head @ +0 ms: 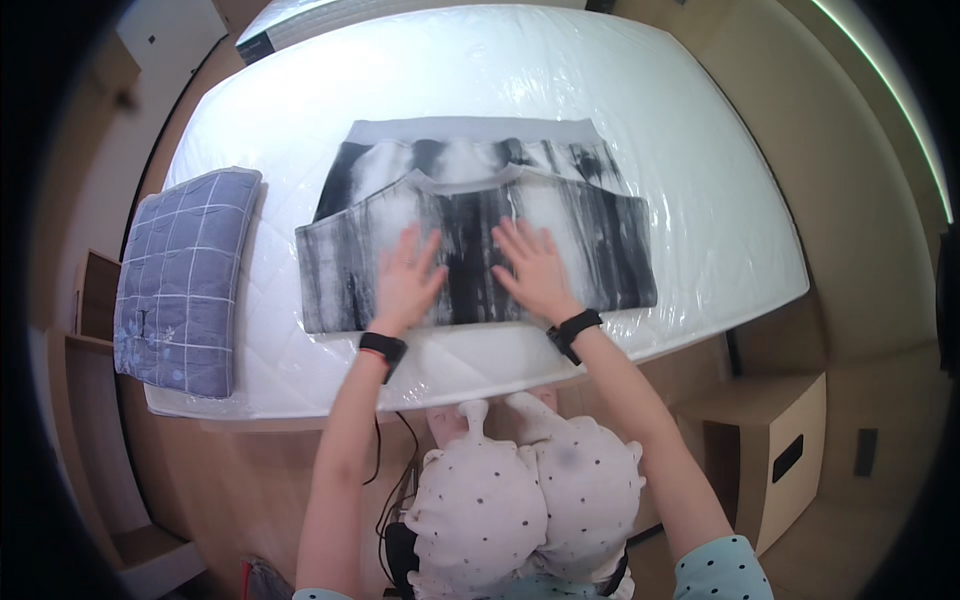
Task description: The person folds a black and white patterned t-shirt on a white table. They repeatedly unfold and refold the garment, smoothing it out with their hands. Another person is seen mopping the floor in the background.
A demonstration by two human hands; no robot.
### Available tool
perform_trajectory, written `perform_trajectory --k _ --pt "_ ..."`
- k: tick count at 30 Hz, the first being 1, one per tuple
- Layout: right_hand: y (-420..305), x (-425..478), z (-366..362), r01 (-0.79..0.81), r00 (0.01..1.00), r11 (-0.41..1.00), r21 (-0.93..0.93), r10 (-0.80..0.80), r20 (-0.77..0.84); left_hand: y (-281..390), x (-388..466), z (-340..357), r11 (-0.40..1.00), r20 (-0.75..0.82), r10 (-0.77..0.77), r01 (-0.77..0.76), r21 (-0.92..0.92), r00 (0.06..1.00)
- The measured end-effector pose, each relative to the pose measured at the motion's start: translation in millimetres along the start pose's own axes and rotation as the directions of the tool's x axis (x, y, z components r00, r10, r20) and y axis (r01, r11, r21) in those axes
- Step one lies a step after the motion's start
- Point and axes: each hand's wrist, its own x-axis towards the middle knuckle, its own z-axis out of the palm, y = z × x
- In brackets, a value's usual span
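A black, white and grey streaked garment (480,247) with a grey neckline lies spread on a mattress (442,75) under clear plastic film. From beneath its far edge shows a matching streaked piece with a wide grey band (472,130); whether it is a separate garment or a folded part, I cannot tell. My left hand (409,281) rests flat on the left half of the garment, fingers apart. On the other side of the dark central stripe, my right hand (534,270) is palm down with fingers spread. Neither hand grips anything.
A folded blue-grey checked quilt (184,277) lies at the mattress's left end. Another mattress (360,28) shows at the back. A wooden cabinet (787,442) stands to the right, open wooden shelving (90,420) to the left. Dark cables (411,442) hang near my legs.
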Motion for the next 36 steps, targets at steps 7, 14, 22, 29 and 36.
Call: perform_trajectory --k 7,14,22,29,36 --pt "94 -99 -48 -0.256 0.964 0.965 -0.054 0.258 0.057 -102 -81 -46 0.981 0.058 -0.166 0.158 0.115 0.984" --pt "102 -129 -63 -0.197 0.967 0.946 -0.258 0.231 0.108 -103 -125 -81 1.000 0.083 -0.022 0.021 0.017 0.996" --pt "109 -107 -55 -0.325 0.906 0.801 -0.503 0.416 0.078 -108 -91 -67 0.937 0.088 -0.086 0.051 0.347 0.992" --pt "97 -87 -22 -0.329 0.808 0.454 -0.828 0.590 0.003 -116 -63 -32 0.828 0.120 -0.223 0.124 0.547 0.967" --pt "94 -94 -31 -0.379 0.777 0.459 -0.804 0.630 -0.007 -88 -52 -48 0.871 0.177 -0.231 0.122 0.476 0.957"
